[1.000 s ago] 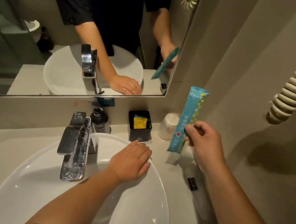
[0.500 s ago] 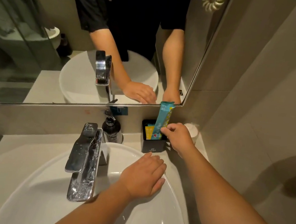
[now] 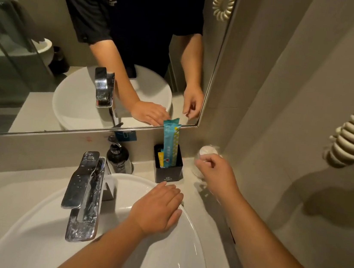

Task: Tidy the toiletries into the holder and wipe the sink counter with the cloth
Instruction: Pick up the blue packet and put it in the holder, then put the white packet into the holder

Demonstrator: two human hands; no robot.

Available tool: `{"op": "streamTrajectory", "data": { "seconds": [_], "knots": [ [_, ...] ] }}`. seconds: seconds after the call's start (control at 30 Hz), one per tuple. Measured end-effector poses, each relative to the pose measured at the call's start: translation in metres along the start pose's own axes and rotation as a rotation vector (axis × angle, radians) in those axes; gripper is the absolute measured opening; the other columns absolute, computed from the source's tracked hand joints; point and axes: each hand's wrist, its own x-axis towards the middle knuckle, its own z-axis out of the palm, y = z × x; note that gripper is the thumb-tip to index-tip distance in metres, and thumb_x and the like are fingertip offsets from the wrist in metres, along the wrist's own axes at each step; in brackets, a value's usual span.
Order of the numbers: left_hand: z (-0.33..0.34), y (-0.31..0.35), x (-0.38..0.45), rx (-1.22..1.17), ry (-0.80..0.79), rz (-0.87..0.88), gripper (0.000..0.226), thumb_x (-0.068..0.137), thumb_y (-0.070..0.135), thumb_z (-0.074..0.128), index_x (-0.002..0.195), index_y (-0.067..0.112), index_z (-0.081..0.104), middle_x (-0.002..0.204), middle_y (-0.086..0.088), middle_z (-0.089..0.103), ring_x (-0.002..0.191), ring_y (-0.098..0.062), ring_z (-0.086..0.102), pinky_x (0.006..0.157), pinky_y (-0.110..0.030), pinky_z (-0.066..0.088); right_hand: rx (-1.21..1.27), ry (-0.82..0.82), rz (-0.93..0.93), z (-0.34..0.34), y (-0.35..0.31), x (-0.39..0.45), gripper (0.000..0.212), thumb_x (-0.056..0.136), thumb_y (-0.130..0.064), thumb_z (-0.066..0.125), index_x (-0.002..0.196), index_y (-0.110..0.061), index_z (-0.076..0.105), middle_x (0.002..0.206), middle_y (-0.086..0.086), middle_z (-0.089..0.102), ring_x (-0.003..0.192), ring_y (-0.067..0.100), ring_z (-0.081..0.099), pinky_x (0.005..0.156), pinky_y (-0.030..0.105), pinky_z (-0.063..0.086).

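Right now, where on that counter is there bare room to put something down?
The widest bare patch of counter lies left of the faucet, between the sink rim and the wall under the mirror. The back right corner is crowded: soap bottle, black holder with the teal packet, the cup, and the right hand.

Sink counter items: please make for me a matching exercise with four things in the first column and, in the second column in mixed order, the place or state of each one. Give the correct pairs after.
Column 1
1. teal packet
2. left hand
3. soap bottle
4. glass cup

Column 2
A. resting flat on the rim of the sink basin
B. standing upright in the black holder
C. behind the right hand, near the corner of the wall
D. between the faucet and the black holder

Pairs: 1-B, 2-A, 3-D, 4-C
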Motion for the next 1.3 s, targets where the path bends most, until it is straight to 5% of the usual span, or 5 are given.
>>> {"op": "streamTrajectory", "data": {
  "seconds": [0.13, 0.47, 0.63, 0.9, 1.3],
  "knots": [
    [0.0, 0.001, 0.002, -0.004, 0.02, 0.023, 0.039, 0.092, 0.033, 0.041, 0.11, 0.006, 0.063, 0.107, -0.01, 0.066, 0.102, -0.03, 0.059, 0.103, -0.038, 0.025, -0.409, 0.245, 0.071, -0.055, 0.068, -0.087, 0.019, 0.087, -0.023, 0.052, 0.07, -0.018, 0.06, 0.071, -0.001, 0.064, 0.066, 0.022, 0.058, 0.061, 0.033, 0.048],
    [0.004, -0.003, 0.0, -0.012, -0.01, -0.01, 0.053, 0.098, 0.04, 0.026, 0.112, 0.005, 0.063, 0.108, -0.013, 0.066, 0.103, -0.03, 0.058, 0.105, -0.038, 0.026, -1.139, 0.026, 0.245, -0.04, 0.133, -0.133, 0.024, 0.092, -0.018, 0.047, 0.116, -0.022, 0.049, 0.12, 0.004, 0.048, 0.082, 0.023, 0.067, 0.064, 0.034, 0.052],
    [0.006, -0.005, -0.001, -0.005, -0.042, -0.042, 0.049, 0.096, 0.04, 0.03, 0.117, 0.007, 0.061, 0.113, -0.011, 0.064, 0.109, -0.029, 0.055, 0.106, -0.039, 0.027, -0.779, 0.08, 0.329, -0.04, 0.133, -0.124, 0.022, 0.09, -0.022, 0.055, 0.109, -0.014, 0.05, 0.109, 0.008, 0.058, 0.092, 0.029, 0.063, 0.072, 0.036, 0.051],
    [0.0, -0.007, -0.002, -0.04, -0.025, -0.037, 0.038, 0.094, 0.034, 0.04, 0.114, 0.008, 0.058, 0.108, -0.01, 0.062, 0.103, -0.028, 0.053, 0.104, -0.04, 0.031, 0.056, 0.094, 0.299, -0.05, 0.069, -0.095, 0.024, 0.08, -0.003, 0.062, 0.059, -0.014, 0.056, 0.048, -0.003, 0.046, 0.042, 0.01, 0.039, 0.04, 0.019, 0.031],
    [0.005, -0.007, 0.0, -0.005, -0.064, 0.001, 0.04, 0.095, 0.032, 0.038, 0.117, 0.004, 0.055, 0.116, -0.014, 0.059, 0.111, -0.033, 0.049, 0.107, -0.045, 0.027, 0.098, -0.07, -0.143, 0.051, -0.042, 0.023, 0.005, 0.084, -0.024, 0.066, 0.08, -0.023, 0.069, 0.081, -0.002, 0.071, 0.078, 0.018, 0.063, 0.073, 0.033, 0.051]
  ]
}}
